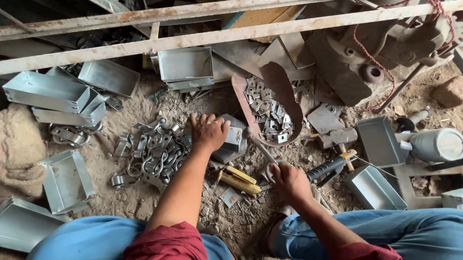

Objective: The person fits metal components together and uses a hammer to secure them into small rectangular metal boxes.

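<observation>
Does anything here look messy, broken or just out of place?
Yes. Metal trays lie tipped at all angles on the dirt floor, and clamps sit in a loose heap by the left hand. The curved holder of small brackets looks rusty. The right hand grips a tool.

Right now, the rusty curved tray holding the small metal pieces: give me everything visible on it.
The rusty tray is a long, shallow trough of brown corroded sheet metal with a rounded far end and a raised rim. It lies flat on the sandy ground, angled slightly, above and between the two hands. A loose heap of small bright brackets with holes fills its left and lower part; the upper right inside is bare. Neither the left hand nor the right hand touches it.
</observation>
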